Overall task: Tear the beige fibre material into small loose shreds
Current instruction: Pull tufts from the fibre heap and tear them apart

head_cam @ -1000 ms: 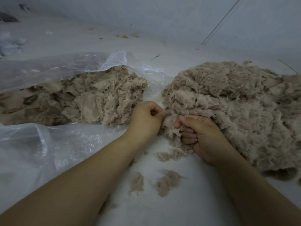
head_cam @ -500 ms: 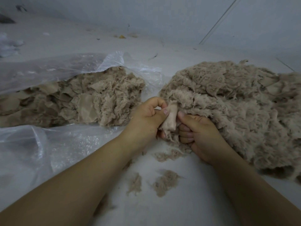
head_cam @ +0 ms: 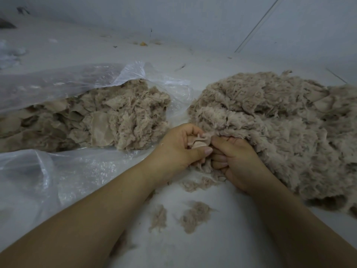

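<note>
Between both hands (head_cam: 177, 149) (head_cam: 237, 161), pinched fibre piece (head_cam: 198, 142)

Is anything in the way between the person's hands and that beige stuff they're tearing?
Nothing visible. The left hand and right hand already grip one beige piece between them, at the near edge of the shredded pile. The plastic bag lies off to the left, clear of both.

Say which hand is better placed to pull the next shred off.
Left, probably. The left hand pinches the piece on the open side, free to pull away; the right hand grips it against the pile, anchoring.
</note>
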The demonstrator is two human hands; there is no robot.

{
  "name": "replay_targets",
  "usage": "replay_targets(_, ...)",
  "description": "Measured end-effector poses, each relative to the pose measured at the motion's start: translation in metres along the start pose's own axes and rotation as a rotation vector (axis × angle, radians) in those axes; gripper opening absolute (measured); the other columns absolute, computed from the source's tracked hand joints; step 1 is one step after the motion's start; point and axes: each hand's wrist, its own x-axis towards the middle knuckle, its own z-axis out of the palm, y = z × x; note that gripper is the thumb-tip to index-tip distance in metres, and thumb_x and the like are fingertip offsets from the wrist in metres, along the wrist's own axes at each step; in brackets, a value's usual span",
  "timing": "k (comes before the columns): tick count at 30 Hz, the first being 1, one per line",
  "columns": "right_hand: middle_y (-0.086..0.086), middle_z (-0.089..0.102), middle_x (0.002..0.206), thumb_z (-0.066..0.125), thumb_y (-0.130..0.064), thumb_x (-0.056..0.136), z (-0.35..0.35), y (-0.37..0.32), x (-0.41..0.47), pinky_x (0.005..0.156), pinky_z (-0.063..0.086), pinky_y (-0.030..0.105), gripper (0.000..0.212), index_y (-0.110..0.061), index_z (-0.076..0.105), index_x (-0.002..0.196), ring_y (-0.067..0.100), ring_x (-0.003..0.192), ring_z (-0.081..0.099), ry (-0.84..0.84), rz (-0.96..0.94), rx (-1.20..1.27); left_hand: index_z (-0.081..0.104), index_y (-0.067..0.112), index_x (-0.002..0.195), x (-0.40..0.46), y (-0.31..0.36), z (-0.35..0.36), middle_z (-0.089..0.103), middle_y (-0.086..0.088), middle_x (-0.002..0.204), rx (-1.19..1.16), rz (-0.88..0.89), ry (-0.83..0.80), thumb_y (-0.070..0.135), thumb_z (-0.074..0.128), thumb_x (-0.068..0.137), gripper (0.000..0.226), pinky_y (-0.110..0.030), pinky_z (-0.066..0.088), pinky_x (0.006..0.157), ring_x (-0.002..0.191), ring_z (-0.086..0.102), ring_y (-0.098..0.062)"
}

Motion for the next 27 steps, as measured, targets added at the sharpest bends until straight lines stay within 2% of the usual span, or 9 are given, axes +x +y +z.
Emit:
replay_targets(3, -0.008, 0.029, 0.044, 0.061, -0.029, 0.08, -0.002, -0.001, 0.001, 0.037, 0.016, 0.016, 0.026, -0.004, 0.063, 0.072, 0.001, 0.036, 0.02, -0.024, 0.009, 0.031, 0.054, -0.002, 0.092, 0.0, 0.001, -0.001, 0.062, -0.009, 0.057, 0.002, -0.002, -0.001, -0.002, 0.057, 0.093, 0.003, -0.021, 0.043, 0.047, 0.047, 0.053, -0.014)
replay_targets(5, -0.009, 0.027, 0.044, 0.061, -0.028, 0.082, -0.002, -0.001, 0.0, 0.037, 0.016, 0.015, 0.029, 0.001, 0.061, 0.078, 0.001, 0.036, 0.019, -0.027, 0.006, 0.025, 0.057, -0.005, 0.09, 0.001, 0.0, -0.002, 0.059, -0.011, 0.055, -0.044, 0.003, 0.021, -0.001, 0.055, 0.094, 0.006, -0.022, 0.041, 0.047, 0.047, 0.05, -0.016)
replay_targets(8, -0.012, 0.026, 0.043, 0.063, -0.027, 0.078, 0.001, -0.002, -0.001, 0.034, 0.021, 0.013, 0.019, -0.01, 0.058, 0.07, 0.0, 0.035, 0.021, 0.002, -0.021, 0.071, 0.067, 0.0, 0.087, 0.002, -0.001, -0.002, 0.057, -0.008, 0.056, -0.119, 0.016, 0.059, 0.006, 0.062, 0.09, 0.008, -0.026, 0.039, 0.052, 0.051, 0.047, -0.016)
replay_targets(12, -0.013, 0.027, 0.043, 0.065, -0.026, 0.078, 0.002, -0.002, -0.002, 0.035, 0.021, 0.013, 0.017, -0.02, 0.068, 0.063, 0.0, 0.035, 0.021, 0.024, -0.038, 0.107, 0.077, 0.01, 0.094, 0.005, -0.003, -0.003, 0.075, -0.01, 0.091, -0.246, -0.018, 0.086, 0.018, 0.071, 0.077, 0.02, -0.022, 0.054, 0.074, 0.085, 0.071, -0.017)
replay_targets(16, -0.012, 0.03, 0.045, 0.064, -0.027, 0.084, 0.002, -0.002, -0.001, 0.034, 0.024, 0.012, 0.014, -0.024, 0.075, 0.075, -0.001, 0.035, 0.023, 0.004, -0.037, 0.132, 0.078, 0.015, 0.094, 0.007, -0.002, -0.004, 0.076, -0.008, 0.097, -0.252, -0.048, 0.059, 0.021, 0.072, 0.077, 0.02, -0.018, 0.053, 0.076, 0.092, 0.071, -0.015)
replay_targets(18, -0.011, 0.029, 0.046, 0.067, -0.029, 0.08, 0.001, -0.001, 0.0, 0.034, 0.025, 0.012, 0.01, -0.023, 0.074, 0.079, 0.0, 0.036, 0.023, 0.003, -0.026, 0.148, 0.078, 0.013, 0.095, 0.007, -0.002, -0.004, 0.076, -0.002, 0.092, -0.229, -0.045, 0.046, 0.02, 0.07, 0.08, 0.018, -0.014, 0.052, 0.073, 0.087, 0.071, -0.009)
replay_targets(19, -0.011, 0.029, 0.046, 0.069, -0.031, 0.079, 0.0, 0.0, 0.0, 0.034, 0.025, 0.012, 0.01, -0.021, 0.074, 0.08, 0.0, 0.036, 0.023, -0.001, -0.025, 0.144, 0.077, 0.01, 0.096, 0.007, -0.002, -0.003, 0.076, 0.003, 0.081, -0.213, -0.034, 0.034, 0.019, 0.068, 0.084, 0.017, -0.011, 0.05, 0.067, 0.076, 0.07, -0.003)
replay_targets(22, -0.008, 0.037, 0.047, 0.068, -0.027, 0.079, 0.0, 0.001, 0.0, 0.034, 0.026, 0.013, 0.013, -0.015, 0.071, 0.081, 0.0, 0.036, 0.025, -0.004, -0.025, 0.107, 0.071, 0.008, 0.091, 0.006, -0.003, -0.004, 0.054, 0.011, 0.052, -0.169, -0.009, 0.04, 0.015, 0.066, 0.088, 0.01, -0.011, 0.038, 0.047, 0.045, 0.045, 0.001)
replay_targets(27, -0.005, 0.049, 0.049, 0.062, -0.021, 0.081, 0.0, 0.0, -0.001, 0.034, 0.026, 0.013, 0.021, -0.005, 0.071, 0.091, 0.0, 0.035, 0.026, -0.024, -0.016, 0.141, 0.064, 0.011, 0.087, 0.008, -0.001, -0.013, 0.062, -0.004, 0.058, -0.279, -0.061, 0.085, 0.017, 0.074, 0.07, 0.02, -0.02, 0.041, 0.044, 0.047, 0.051, -0.011)
